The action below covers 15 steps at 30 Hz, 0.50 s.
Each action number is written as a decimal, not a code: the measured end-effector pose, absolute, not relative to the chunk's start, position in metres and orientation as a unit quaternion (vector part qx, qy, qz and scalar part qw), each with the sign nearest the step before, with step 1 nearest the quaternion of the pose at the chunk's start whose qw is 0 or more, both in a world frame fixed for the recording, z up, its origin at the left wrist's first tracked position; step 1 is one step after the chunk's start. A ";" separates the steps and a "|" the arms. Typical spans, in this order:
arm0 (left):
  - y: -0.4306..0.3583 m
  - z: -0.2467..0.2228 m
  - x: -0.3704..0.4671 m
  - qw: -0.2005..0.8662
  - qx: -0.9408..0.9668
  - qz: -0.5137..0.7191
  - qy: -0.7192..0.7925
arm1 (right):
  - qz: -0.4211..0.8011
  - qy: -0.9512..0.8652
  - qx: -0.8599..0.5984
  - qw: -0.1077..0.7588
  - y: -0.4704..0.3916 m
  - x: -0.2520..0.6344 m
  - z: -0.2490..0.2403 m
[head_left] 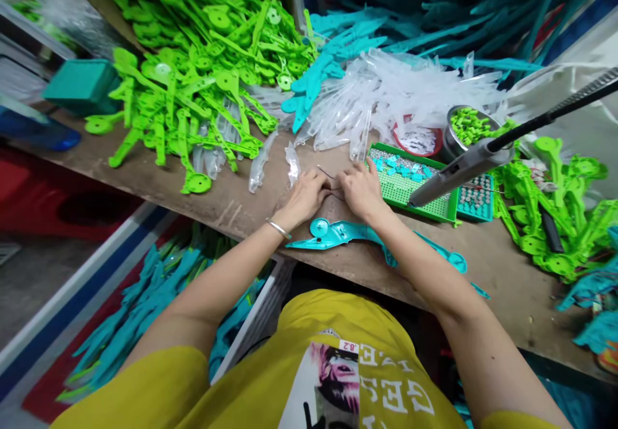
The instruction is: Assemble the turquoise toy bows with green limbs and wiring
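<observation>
Head view: left hand (306, 192) and right hand (360, 187), fingers curled, closure and contents undeterminable, at thin dark wire-like piece (325, 172) left of green perforated plastic tray (393, 189); steady, close two-handed support advisable. Brown scuffed worktop (497, 274) beneath tray; heaped lime-green plastic parts (226, 80) and blue-and-white-walled container (77, 305), farther left of it.

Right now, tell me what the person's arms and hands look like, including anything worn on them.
The left hand and right hand are gloveless. A slim silver-coloured bangle circles the left wrist; none shows on the right wrist. The short sleeves are mustard yellow, leaving both forearms uncovered.
</observation>
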<state>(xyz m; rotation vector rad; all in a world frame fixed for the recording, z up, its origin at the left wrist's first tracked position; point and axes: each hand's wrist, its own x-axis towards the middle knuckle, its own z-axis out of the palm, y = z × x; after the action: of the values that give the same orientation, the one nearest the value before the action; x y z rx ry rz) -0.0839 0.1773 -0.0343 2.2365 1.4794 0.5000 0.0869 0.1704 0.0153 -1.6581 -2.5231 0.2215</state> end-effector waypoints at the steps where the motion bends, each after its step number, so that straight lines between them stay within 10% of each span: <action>1: 0.176 -0.032 -0.084 0.212 0.800 0.182 0.532 | 0.075 -0.832 -0.549 0.038 0.175 0.087 0.013; 9: 0.138 0.003 -0.088 0.424 0.701 0.312 0.482 | 0.365 -0.684 -0.497 0.389 0.145 0.116 0.023; 15: 0.121 0.004 -0.073 0.573 0.587 0.383 0.425 | 0.546 -0.526 -0.457 0.466 0.126 0.126 0.030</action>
<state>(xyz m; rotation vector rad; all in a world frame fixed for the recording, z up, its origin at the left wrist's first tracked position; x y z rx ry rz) -0.0726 0.1215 0.0036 1.3749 0.9953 0.8988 0.1264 0.1262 0.0296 -1.1223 -1.2909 1.3396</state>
